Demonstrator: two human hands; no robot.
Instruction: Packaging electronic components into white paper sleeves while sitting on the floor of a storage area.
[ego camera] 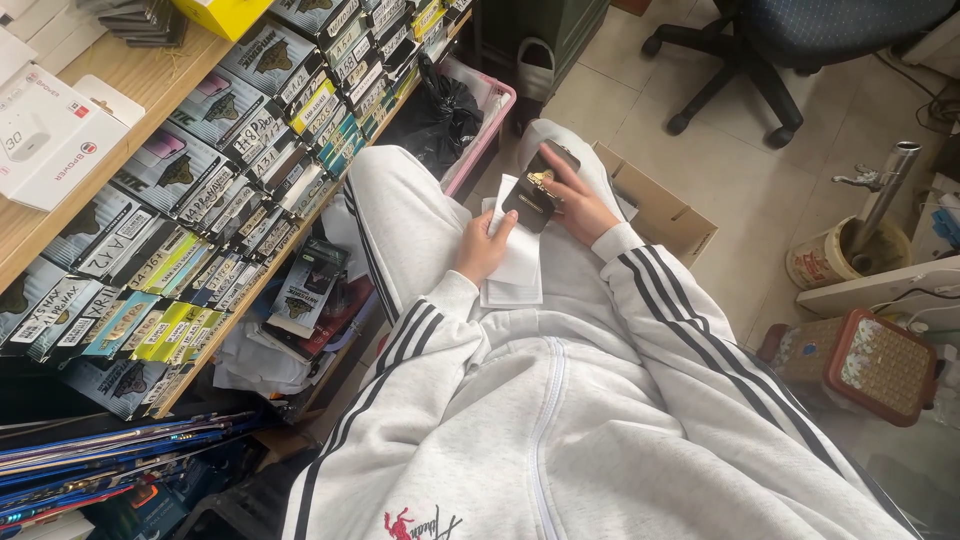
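Observation:
I am seated, in a light grey tracksuit with black stripes. My right hand (pixel 578 205) grips a dark phone (pixel 537 188) over my lap, fingers wrapped over its far side. My left hand (pixel 484 246) presses a white cloth or paper (pixel 517 262) against the phone's near end. A stack of white sheets rests on my thigh beneath both hands. The phone's surface shows a gold-coloured patch.
A wooden shelf (pixel 160 75) on the left holds rows of several flat packaged boxes (pixel 250 180). A pink bin with a black bag (pixel 455 110) stands ahead. A cardboard box (pixel 665 215), an office chair (pixel 770 45), a bucket (pixel 830 255) and a stool (pixel 870 365) are at right.

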